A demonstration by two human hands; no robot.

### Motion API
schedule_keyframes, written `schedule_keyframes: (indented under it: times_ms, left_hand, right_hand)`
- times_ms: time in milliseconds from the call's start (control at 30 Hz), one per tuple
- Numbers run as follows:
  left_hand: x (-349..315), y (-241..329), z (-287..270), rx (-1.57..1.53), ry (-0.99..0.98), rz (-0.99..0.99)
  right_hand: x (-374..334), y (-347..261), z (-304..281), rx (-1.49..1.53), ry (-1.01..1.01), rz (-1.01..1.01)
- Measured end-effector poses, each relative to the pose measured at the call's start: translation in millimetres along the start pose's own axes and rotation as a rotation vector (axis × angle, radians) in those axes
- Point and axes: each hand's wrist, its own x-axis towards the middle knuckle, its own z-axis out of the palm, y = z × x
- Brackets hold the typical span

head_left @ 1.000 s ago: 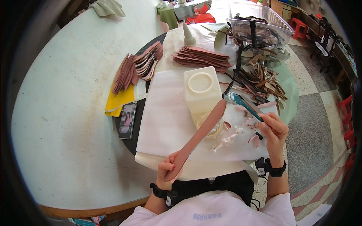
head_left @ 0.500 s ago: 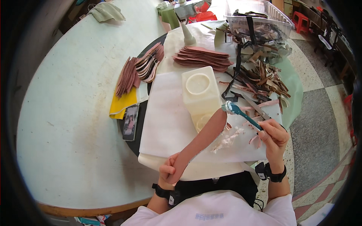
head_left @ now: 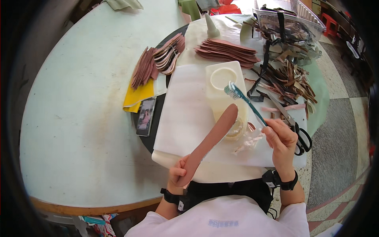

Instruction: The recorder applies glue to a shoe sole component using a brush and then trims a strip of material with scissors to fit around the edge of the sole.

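Note:
My left hand (head_left: pixel 179 172) pinches the heel end of a long reddish-brown insole (head_left: pixel 211 143), its broad tip pointing up and to the right. White paste shows along the insole's right edge. In my right hand (head_left: pixel 281 140) is a teal toothbrush (head_left: pixel 252 109), gripped near the end of its handle. Whitish paste clings to its bristles, which are raised above the insole's tip and apart from it. Behind the insole lies a cream plastic container (head_left: pixel 225 96), cut open at its near end, with pale paste inside. Crumpled white scraps (head_left: pixel 248 143) lie beside it.
Black-handled scissors (head_left: pixel 290 118) lie right of my right hand. Beyond are leather offcuts (head_left: pixel 294 81) and a clear bin (head_left: pixel 304 23). Insole stacks (head_left: pixel 227 52) and bundles (head_left: pixel 144 69) sit farther back, near a cone-shaped bottle (head_left: pixel 212 27). A phone (head_left: pixel 146 117) lies left.
The toothbrush has lifted off the insole's tip and moved up and left. The insole has turned a little more upright. The whole view has shifted slightly.

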Motion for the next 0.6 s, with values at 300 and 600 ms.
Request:
schedule_keyframes:
  times_ms: [300, 600]
  left_hand:
    - [0.2, 1.2, -17.4, -0.254, -0.227, -0.042]
    - [2.4, 0.5, -14.7, -0.270, -0.256, -0.034]
  right_hand:
    - [-5.8, 0.3, 9.9, -0.043, -0.006, -0.022]
    - [-7.0, -0.9, 9.5, -0.217, 0.076, -0.244]
